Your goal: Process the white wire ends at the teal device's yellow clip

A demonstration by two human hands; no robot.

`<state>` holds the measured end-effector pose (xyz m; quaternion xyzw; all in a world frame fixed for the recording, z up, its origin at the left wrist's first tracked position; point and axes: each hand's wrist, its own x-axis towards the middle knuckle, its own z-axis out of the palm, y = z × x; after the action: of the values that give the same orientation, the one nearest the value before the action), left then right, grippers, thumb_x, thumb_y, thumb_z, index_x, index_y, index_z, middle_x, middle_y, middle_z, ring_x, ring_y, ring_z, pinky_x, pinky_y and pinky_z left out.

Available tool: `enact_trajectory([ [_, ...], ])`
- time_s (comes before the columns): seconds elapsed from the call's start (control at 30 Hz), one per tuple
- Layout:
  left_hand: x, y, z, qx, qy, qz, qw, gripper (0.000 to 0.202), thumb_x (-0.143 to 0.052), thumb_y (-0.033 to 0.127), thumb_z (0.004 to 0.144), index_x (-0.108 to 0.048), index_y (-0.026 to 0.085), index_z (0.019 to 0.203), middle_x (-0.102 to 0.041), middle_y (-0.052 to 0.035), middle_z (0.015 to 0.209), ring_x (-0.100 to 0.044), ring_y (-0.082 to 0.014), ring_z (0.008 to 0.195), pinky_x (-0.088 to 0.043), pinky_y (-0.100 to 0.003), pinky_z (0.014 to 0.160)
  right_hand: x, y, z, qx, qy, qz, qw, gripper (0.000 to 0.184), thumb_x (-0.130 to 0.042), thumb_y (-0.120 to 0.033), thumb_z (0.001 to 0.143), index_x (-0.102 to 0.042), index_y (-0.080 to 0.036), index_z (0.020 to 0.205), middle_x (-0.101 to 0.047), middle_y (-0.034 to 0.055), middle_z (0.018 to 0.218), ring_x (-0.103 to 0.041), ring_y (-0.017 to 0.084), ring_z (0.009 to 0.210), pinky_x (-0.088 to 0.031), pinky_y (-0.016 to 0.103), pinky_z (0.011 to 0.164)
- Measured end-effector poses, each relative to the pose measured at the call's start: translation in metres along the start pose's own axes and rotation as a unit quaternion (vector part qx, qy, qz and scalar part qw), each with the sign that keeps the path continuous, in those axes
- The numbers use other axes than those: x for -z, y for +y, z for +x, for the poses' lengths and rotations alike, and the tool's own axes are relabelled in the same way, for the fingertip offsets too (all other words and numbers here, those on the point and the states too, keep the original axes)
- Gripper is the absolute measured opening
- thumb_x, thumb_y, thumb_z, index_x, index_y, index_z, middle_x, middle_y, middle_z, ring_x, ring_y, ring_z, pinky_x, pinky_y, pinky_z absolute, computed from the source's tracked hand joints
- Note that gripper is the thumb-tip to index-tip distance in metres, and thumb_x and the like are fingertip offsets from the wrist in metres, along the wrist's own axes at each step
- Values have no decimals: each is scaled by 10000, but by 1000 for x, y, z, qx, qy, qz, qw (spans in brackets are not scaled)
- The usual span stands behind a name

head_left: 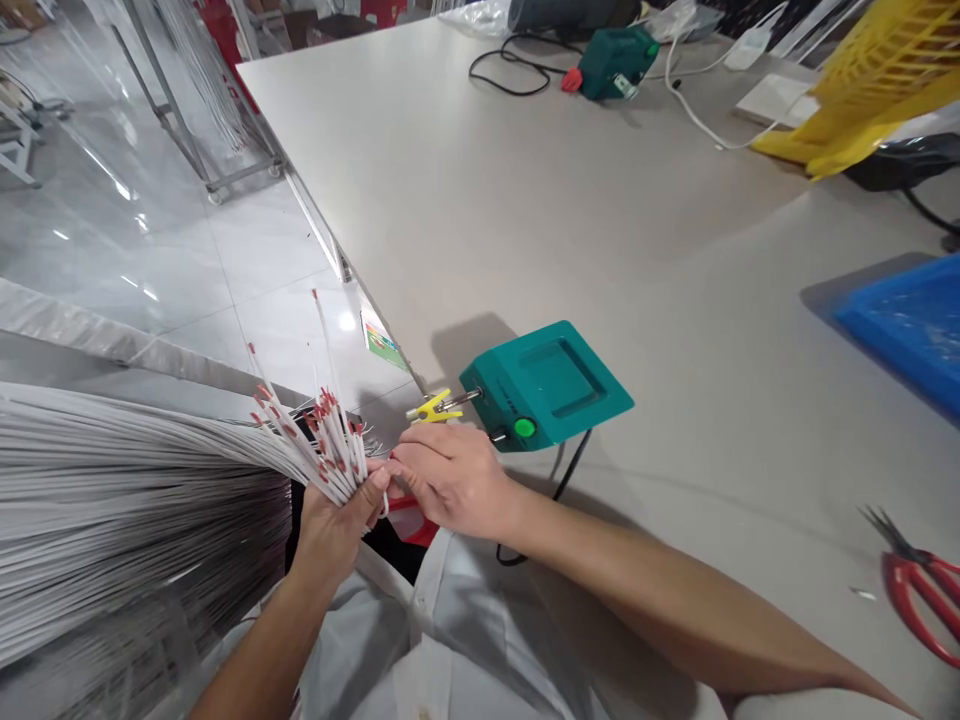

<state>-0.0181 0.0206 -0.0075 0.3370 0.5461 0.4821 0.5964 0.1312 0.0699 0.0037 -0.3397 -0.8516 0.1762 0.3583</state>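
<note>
My left hand [334, 520] is closed round a thick bundle of white wires [150, 470] with red tips [322, 420], which fans up from my fist at the table's near-left corner. My right hand [450, 480] reaches across to the bundle, its fingertips pinched at the wires beside my left thumb. Just beyond my right hand stands a small teal box [547, 385] with a green button [525, 428] and a yellow clip [431, 407] on its front probe.
Red-handled scissors [919, 585] lie at the right edge of the grey table [600, 220]. A blue tray [911, 325] sits at the right, a yellow basket [877, 80] and a second teal box [615, 62] with cables at the far end. Tiled floor lies left.
</note>
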Motion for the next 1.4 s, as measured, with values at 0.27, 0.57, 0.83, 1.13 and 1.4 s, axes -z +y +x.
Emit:
enact_trajectory([
  [0.27, -5, -1, 0, 3, 58, -24, 998, 109, -648, 253, 740, -646, 147, 764, -597, 16, 587, -409, -55, 441, -310, -202, 418, 15, 10, -2, 179, -123, -155, 964, 182, -418, -151, 848, -587, -141, 782, -593, 55, 734, -500, 136, 581, -378, 286, 572],
  [0.57, -3, -3, 2, -2, 23, -24, 999, 106, -636, 252, 752, -645, 149, 774, -586, 20, 582, -416, -55, 454, -329, -198, 437, 15, -1, 0, -130, -36, 117, 984, 150, -525, -222, 829, -601, -168, 947, -630, 65, 883, -583, 142, 756, -468, 248, 656],
  [0.83, -2, 6, 1, 16, 4, 119, 993, 151, -656, 262, 705, -673, 118, 746, -486, 45, 455, -411, -73, 432, -353, -202, 420, 15, -1, 6, -48, -141, -48, 988, 169, -454, -184, 819, -610, -153, 760, -584, 46, 713, -530, 133, 628, -363, 234, 528],
  [1.13, -8, 5, 2, -27, 79, 141, 987, 115, -681, 232, 636, -693, 142, 707, -636, -21, 604, -572, -147, 582, -463, -258, 557, 29, -3, 22, -113, -248, 8, 962, 154, -440, -159, 781, -558, -147, 682, -554, 34, 691, -488, 115, 599, -341, 233, 532],
  [1.4, -4, 8, -1, -43, 46, 119, 991, 84, -680, 222, 659, -688, 152, 704, -505, 38, 464, -441, -77, 435, -373, -203, 430, 23, -1, 22, -498, -280, 501, 650, 128, -533, -263, 689, -515, -149, 634, -428, -68, 450, -442, 66, 350, -343, 169, 339],
])
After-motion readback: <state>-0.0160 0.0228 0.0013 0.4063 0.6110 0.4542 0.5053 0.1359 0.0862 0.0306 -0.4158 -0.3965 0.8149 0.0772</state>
